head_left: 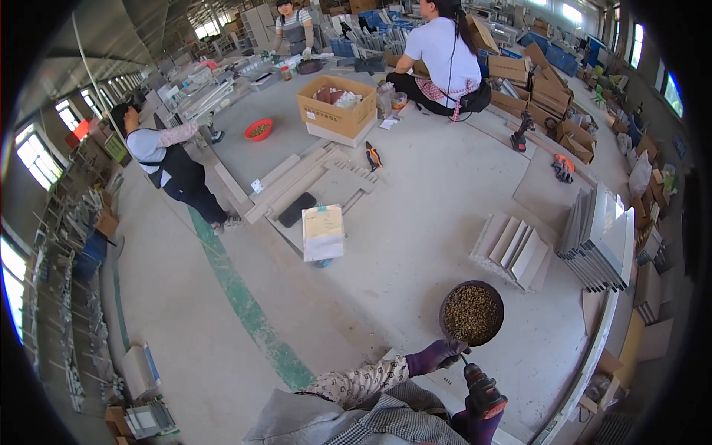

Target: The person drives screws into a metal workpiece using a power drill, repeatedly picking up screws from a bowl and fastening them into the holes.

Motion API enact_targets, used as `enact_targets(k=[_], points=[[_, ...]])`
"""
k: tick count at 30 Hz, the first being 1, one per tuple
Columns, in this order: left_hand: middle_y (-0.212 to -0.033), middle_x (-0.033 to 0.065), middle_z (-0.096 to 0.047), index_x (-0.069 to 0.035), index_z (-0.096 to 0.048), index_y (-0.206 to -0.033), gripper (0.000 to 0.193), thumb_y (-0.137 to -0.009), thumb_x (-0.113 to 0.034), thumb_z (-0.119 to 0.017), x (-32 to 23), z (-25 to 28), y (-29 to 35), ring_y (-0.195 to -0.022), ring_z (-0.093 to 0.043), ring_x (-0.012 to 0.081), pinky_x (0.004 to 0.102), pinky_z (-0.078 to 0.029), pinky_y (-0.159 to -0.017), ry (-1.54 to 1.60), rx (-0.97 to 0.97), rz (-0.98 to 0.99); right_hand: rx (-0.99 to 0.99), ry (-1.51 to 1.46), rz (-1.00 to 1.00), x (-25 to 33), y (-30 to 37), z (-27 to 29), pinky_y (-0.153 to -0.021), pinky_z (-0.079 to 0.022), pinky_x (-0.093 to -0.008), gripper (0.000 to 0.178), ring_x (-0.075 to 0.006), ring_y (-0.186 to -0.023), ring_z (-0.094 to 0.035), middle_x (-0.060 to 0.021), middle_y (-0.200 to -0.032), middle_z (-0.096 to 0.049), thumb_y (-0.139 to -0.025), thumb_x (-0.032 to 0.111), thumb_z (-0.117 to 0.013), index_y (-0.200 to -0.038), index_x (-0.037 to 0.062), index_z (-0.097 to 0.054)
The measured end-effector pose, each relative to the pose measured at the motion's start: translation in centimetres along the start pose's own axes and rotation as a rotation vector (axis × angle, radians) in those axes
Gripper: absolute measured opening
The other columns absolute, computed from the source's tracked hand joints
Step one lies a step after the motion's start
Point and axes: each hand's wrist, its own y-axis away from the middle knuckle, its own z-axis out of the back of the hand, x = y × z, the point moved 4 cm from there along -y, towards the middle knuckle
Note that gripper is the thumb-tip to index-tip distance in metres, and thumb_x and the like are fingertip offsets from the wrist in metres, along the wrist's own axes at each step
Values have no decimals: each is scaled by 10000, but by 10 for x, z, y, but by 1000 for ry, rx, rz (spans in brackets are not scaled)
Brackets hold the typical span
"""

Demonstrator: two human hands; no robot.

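My right hand (478,425), in a purple glove, grips a red and black cordless drill (483,394) at the table's near edge. Its thin bit points up and left toward my left hand (439,356). The left glove is purple too, and its fingers are pinched together at the bit's tip. Whatever they hold is too small to make out. Just beyond the fingers stands a dark round bowl (443,315) full of small brass-coloured screws (472,314). A few tiny dark pieces (447,380) lie on the table below my left hand.
Flat panels (515,252) and a stack of metal profiles (597,237) stand to the right. Farther off are a notepad (323,233), an open carton (337,111), a red bowl (259,130) and another drill (523,132). One person sits on the table; others stand around it.
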Motion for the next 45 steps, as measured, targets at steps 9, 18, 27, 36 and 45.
enact_targets(k=[9,18,27,36,45], points=[[-664,-55,-471,-72,-620,-980,243,-959,-309,-573,28,-15,16,-525,-384,41,206,-307,-481,-8,-8,62,5,248,-28,-37,31,14,-790,-416,-353,346,-285,-877,-605,-153,-1010,-635,-730,-33,-569,-1059,40,-645],[-714,5,-577,-84,-642,-1146,344,-929,-49,-378,27,49,-14,-495,-379,36,190,-341,-451,-494,-225,128,8,419,-225,-118,66,31,-669,-525,-354,269,-311,-775,-659,-115,-852,-683,-700,189,-746,-942,96,-671],[-1018,110,-616,-149,-630,-1152,282,-874,-166,-585,73,33,-8,-938,-616,285,386,-496,-824,-1313,-67,-26,45,660,-737,-179,153,38,-593,-511,-428,325,-374,-653,-650,-183,-658,-645,-686,348,-773,-773,49,-682],[-945,58,-574,-199,-623,-1199,435,-776,-178,-723,90,41,-12,-812,-602,227,364,-506,-753,-1569,-54,38,173,675,-873,-164,112,23,-626,-516,-415,290,-376,-713,-659,-198,-720,-661,-758,324,-723,-837,46,-704],[-957,67,-584,-208,-631,-1188,426,-773,-184,-725,82,40,-12,-825,-606,236,368,-509,-757,-1538,-62,37,198,691,-896,-176,107,17,-626,-517,-422,355,-357,-707,-660,-167,-724,-674,-746,416,-737,-836,75,-697]])
